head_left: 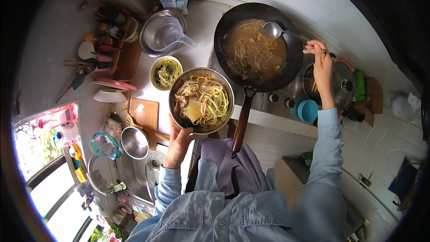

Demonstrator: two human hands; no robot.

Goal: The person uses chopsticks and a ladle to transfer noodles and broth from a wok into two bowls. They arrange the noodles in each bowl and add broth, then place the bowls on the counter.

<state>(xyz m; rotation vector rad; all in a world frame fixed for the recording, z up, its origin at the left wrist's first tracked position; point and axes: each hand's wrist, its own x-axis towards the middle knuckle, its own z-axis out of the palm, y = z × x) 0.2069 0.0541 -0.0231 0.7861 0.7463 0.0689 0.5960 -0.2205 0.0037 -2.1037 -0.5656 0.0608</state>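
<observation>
My left hand (177, 142) grips a metal bowl (230, 101) by its near rim, the thumb along the edge. Piled inside are noodles (210, 101) with a pale yellow chunk and brown pieces. On the stove stands a black wok (293, 56) holding brown broth with noodles (244, 51). My right hand (323, 65) is closed around the handle of a metal ladle (272, 30), whose head rests over the broth at the wok's far right. Thin wooden chopsticks (314, 85) stick out below that hand. The wok's wooden handle (242, 123) points toward me, beside the bowl.
A smaller bowl of noodles (154, 79) sits left of the metal bowl, behind it a clear plastic scoop (168, 33) in metal basins. At right are a lidded pot (342, 78) and a blue bowl (307, 111). Lower left, a metal bowl (134, 143) stands by the sink (132, 175).
</observation>
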